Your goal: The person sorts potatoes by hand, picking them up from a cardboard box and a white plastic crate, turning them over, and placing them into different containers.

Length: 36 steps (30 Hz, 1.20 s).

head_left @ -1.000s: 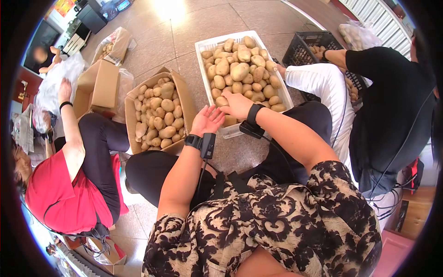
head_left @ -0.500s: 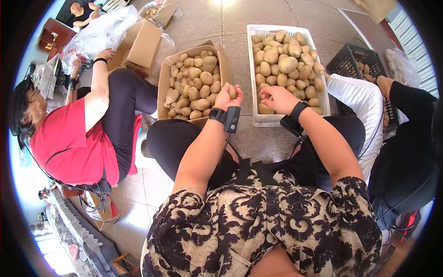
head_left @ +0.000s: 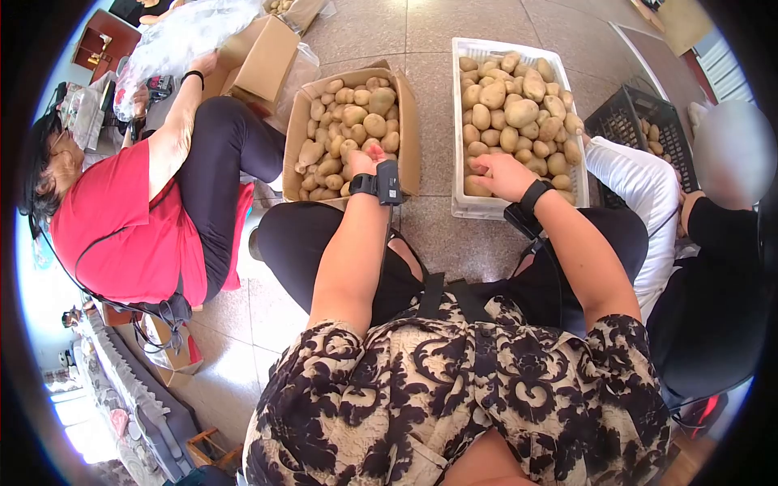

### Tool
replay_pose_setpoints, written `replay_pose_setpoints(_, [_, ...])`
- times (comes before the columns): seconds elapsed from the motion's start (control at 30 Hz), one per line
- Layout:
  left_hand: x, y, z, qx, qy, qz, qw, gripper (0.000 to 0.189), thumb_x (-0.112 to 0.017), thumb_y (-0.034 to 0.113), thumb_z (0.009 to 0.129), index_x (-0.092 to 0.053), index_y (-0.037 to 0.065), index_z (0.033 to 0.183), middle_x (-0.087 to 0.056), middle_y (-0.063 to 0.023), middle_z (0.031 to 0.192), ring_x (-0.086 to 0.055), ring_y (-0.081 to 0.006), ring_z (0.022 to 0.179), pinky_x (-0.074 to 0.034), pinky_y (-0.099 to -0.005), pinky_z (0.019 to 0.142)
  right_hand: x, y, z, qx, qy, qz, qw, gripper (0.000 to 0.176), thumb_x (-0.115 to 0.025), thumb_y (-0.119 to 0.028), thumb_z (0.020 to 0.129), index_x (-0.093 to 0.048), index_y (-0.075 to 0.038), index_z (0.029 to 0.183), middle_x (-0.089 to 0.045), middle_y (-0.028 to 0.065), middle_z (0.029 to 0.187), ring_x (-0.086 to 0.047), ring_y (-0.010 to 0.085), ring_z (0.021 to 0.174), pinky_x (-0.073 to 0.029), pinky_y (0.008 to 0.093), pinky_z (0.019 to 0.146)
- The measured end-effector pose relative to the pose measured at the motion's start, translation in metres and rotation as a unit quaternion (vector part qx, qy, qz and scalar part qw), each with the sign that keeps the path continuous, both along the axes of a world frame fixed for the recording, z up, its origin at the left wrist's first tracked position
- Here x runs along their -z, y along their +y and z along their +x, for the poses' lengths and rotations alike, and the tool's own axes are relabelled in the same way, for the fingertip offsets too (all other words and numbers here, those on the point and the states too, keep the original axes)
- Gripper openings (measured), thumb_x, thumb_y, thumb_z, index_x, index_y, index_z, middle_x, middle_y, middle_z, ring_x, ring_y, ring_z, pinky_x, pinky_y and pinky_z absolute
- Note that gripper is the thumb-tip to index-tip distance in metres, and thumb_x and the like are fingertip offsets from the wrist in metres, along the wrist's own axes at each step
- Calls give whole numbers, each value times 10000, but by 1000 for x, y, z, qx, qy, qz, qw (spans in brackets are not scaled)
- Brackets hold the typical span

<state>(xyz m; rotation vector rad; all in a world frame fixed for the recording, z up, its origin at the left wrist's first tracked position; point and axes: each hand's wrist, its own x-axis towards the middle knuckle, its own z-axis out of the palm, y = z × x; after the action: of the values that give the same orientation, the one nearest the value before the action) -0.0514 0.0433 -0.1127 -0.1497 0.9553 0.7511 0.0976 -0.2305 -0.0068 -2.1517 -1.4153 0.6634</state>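
Observation:
My left hand [head_left: 366,161] is over the near side of a cardboard box [head_left: 412,154] filled with potatoes [head_left: 354,115]. Its fingers look loosely apart, and no potato shows in them. My right hand [head_left: 504,175] reaches over the near left corner of a white plastic crate [head_left: 463,209], also full of potatoes [head_left: 521,112]. Its fingers are bent down among the potatoes, just above one potato [head_left: 476,187] by the crate wall. What they hold, if anything, is hidden. Each wrist wears a black strap with a small device.
On the left, a person in red [head_left: 121,215] handles clear plastic sheeting [head_left: 190,40] beside an open cardboard box [head_left: 266,61]. A person in white trousers [head_left: 636,194] sits at the right, near a black crate [head_left: 620,113] with potatoes. Tiled floor [head_left: 429,49] lies between the containers.
My left hand has moved left over the cardboard box, and the potato it held no longer shows in it. My right hand has dipped slightly among the crate's potatoes. The view has shifted a little.

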Motion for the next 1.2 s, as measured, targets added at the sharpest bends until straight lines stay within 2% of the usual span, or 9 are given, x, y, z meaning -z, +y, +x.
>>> replay_pose_setpoints(0.07, [-6,-3,0,-79,30,18,996,287,-436,227,888,-394,12,1074,-474,-111,917,-536,-183,700,-533,-285,595,-1,0,-1,0,0,2,1000,303,-599,-204,765,-581,-30,1013,-626,161,883,-593,304,839,-473,371,742])
replay_pose_setpoints(0.23, [28,18,-5,-100,5,23,995,262,-366,172,896,-436,29,1104,-550,-138,988,-573,-226,801,-528,-332,667,0,0,0,-11,-5,-16,1000,235,-574,-210,777,-570,-33,932,-620,171,859,-587,333,817,-468,397,713])
replay_pose_setpoints(0.37, [62,30,-2,-49,-81,74,993,260,-322,144,901,-495,36,1062,-590,-133,1038,-577,-239,827,-515,-338,714,11,-3,5,-20,-22,-16,999,231,-571,-211,765,-571,-48,929,-614,178,871,-575,351,846,-458,425,735])
replay_pose_setpoints(0.5, [-9,-14,13,59,66,115,989,248,-269,74,886,-476,-1,999,-581,-97,967,-579,-208,830,-525,-322,698,9,-4,6,6,-20,-27,999,281,-592,-216,758,-585,-49,983,-607,172,953,-563,333,927,-449,411,801])
replay_pose_setpoints(0.6, [-16,-33,24,58,13,60,996,221,-339,122,916,-370,29,1114,-520,-89,982,-545,-203,833,-514,-337,715,6,-4,8,18,-34,-53,998,313,-602,-217,762,-577,-55,1028,-595,163,981,-555,320,956,-444,391,834])
replay_pose_setpoints(0.83, [-26,-88,44,243,-195,44,949,121,-450,50,839,-545,-25,828,-618,-174,917,-602,-293,902,-512,-408,802,7,-6,25,101,-96,10,990,327,-632,-208,746,-575,-54,1029,-555,161,1020,-536,332,973,-446,394,833])
replay_pose_setpoints(0.97, [-18,-105,49,431,-236,105,864,245,-424,155,887,-547,-38,976,-604,-187,998,-590,-304,919,-487,-407,836,-9,-5,42,157,-152,37,975,429,-657,-135,713,-525,-78,1116,-451,185,1232,-443,351,1125,-380,408,951])
replay_pose_setpoints(1.03, [-19,-123,52,423,-180,80,885,293,-414,266,917,-538,9,983,-606,-126,1004,-588,-273,900,-491,-361,771,-9,-4,58,160,-204,46,965,496,-665,-126,702,-497,-60,1164,-430,176,1255,-405,344,1159,-354,403,978])
replay_pose_setpoints(1.2, [-46,-132,55,403,-82,52,910,332,-352,252,952,-407,-12,1146,-503,-164,1183,-520,-296,1062,-452,-381,889,-6,1,85,187,-179,14,966,597,-662,-132,720,-415,-70,1260,-335,156,1348,-341,340,1214,-325,400,1009])
